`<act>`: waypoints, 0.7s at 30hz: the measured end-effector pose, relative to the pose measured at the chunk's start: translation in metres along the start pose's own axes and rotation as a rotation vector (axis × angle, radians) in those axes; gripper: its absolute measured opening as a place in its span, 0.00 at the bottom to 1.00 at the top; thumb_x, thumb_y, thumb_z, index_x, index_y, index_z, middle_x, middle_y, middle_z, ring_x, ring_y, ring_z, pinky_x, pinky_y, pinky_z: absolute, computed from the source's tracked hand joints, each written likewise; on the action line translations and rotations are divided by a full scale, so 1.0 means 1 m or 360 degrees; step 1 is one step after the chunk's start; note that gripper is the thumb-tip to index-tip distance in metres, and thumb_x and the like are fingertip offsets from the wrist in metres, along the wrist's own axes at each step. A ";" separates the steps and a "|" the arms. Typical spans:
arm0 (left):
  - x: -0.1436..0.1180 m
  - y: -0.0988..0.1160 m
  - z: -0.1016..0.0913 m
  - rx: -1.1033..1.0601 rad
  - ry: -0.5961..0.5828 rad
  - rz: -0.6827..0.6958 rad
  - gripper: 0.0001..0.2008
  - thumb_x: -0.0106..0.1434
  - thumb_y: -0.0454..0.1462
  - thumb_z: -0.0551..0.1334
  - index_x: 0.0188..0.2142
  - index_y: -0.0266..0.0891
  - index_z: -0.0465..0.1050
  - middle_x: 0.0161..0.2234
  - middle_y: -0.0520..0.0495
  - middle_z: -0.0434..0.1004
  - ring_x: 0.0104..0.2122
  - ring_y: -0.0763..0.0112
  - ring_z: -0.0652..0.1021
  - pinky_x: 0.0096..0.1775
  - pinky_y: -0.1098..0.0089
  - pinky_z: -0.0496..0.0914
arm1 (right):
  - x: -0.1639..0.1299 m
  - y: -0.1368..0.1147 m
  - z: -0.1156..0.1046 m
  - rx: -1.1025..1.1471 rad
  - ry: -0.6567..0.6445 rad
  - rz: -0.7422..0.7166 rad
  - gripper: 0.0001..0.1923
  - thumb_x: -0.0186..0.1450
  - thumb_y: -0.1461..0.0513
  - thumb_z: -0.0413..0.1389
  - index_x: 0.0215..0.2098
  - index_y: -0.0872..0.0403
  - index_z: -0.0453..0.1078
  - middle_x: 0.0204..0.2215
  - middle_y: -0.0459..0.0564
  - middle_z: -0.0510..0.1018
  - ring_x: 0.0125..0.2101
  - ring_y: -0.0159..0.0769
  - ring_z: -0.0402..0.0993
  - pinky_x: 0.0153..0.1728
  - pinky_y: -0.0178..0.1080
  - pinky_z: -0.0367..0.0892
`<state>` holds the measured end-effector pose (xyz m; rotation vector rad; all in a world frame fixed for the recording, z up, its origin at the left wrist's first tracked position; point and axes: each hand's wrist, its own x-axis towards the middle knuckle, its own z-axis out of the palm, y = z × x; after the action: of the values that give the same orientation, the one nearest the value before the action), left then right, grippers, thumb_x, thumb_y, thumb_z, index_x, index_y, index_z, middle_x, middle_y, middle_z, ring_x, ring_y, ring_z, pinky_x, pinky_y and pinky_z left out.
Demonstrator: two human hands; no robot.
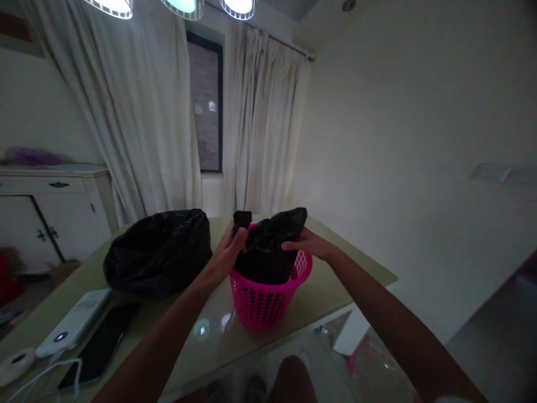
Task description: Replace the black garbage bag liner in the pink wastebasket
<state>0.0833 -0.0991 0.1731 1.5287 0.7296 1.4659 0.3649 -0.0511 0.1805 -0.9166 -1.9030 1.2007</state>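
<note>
A pink plastic basket [264, 302] stands on the table [327, 291] in front of me. A black plastic bag [268, 252] sits inside it and bunches up above the rim. My left hand [229, 249] grips the bag's left edge near the rim. On the other side, my right hand [308, 243] pinches the bag's right edge over the rim. Both arms reach in from below.
A second basket covered by a black bag [161, 252] lies to the left. A white power bank [75, 322], a dark phone [103, 344] and a white cable [46, 372] lie near the table's left front edge. A white cabinet [54, 212] stands left, curtains [138, 112] behind.
</note>
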 end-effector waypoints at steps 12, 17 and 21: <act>0.017 -0.008 0.003 0.0310 -0.0334 -0.0477 0.48 0.68 0.60 0.65 0.76 0.34 0.58 0.18 0.54 0.76 0.11 0.74 0.67 0.16 0.75 0.58 | 0.046 -0.027 0.072 -0.0245 -0.0345 -0.0535 0.16 0.64 0.49 0.66 0.34 0.54 0.78 0.35 0.50 0.83 0.42 0.43 0.80 0.49 0.42 0.75; 0.019 -0.012 0.001 0.0551 -0.0151 -0.0387 0.35 0.77 0.57 0.51 0.67 0.34 0.73 0.17 0.53 0.73 0.14 0.69 0.71 0.18 0.72 0.62 | 0.028 -0.036 0.077 -0.0229 -0.0392 -0.0262 0.17 0.62 0.49 0.70 0.42 0.51 0.79 0.38 0.47 0.84 0.43 0.40 0.80 0.49 0.41 0.73; 0.010 -0.007 0.010 0.1029 -0.0053 -0.0166 0.29 0.80 0.51 0.48 0.66 0.39 0.75 0.20 0.49 0.77 0.26 0.61 0.83 0.31 0.68 0.72 | 0.037 -0.021 0.079 -0.0034 0.0123 -0.0102 0.24 0.68 0.41 0.62 0.38 0.54 0.76 0.32 0.48 0.81 0.36 0.39 0.76 0.41 0.40 0.71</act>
<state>0.0960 -0.0893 0.1721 1.9427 1.3295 1.1756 0.2757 -0.0606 0.1810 -0.8939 -1.8727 1.0941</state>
